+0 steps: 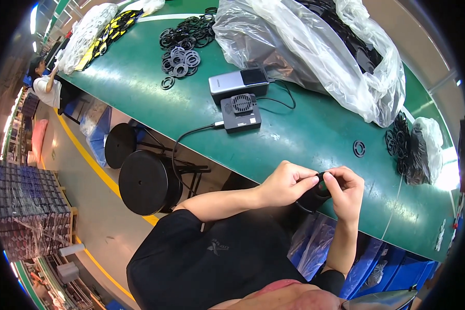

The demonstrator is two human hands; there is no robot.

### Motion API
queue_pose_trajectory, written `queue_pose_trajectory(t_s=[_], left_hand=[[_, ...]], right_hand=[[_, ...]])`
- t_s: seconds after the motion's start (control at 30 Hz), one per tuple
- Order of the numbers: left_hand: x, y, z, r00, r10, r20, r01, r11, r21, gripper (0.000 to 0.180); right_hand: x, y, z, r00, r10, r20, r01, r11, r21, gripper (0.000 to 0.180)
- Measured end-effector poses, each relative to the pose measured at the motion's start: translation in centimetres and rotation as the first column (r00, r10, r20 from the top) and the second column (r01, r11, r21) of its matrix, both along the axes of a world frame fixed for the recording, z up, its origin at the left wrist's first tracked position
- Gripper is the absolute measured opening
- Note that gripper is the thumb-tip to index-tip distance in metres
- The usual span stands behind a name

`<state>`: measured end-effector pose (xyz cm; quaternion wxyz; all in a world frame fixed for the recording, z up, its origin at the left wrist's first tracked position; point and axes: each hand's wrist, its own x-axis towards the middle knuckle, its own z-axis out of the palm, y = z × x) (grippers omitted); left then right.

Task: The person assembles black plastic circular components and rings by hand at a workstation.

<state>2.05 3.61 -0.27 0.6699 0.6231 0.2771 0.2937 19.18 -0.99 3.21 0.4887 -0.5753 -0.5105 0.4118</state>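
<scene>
At the near edge of the green table [139, 77] the person's two hands meet over a small black ring part [321, 185]; the left hand [287, 182] has its fingers curled and pinches the part from the left side, thumb and forefinger closed on it; the right hand [347, 191] grips it from the right, fingers bent around its rim; the part sits between the fingertips, just over the table's edge and above the person's lap. One single black ring [359, 149] lies alone on the green surface, near the hands but apart from them; one more single ring [167, 82] lies beside a loose heap of grey and black rings [183, 54] farther back. Two electronic boxes sit mid-table, touching each other: one grey box [238, 84] and one dark box with a round fan grille [241, 112]; a cable [191, 135] runs from the dark one over the edge. One large clear plastic bag [315, 46] of black parts lies behind; a smaller bag [423, 150] with black rings rests at the right. Two round black stools [147, 182] stand on the floor beside the table.
</scene>
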Motion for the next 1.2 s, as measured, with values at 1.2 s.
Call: queue_pose_trajectory(t_s=[1.2], left_hand=[[0.7,0.5,-0.3,0.955,0.04,0.294,0.07,0.932,-0.356,0.029]], right_hand=[[-0.1,-3.0,0.0,0.875,-0.151,0.461,0.045,0.972,0.232,0.051]])
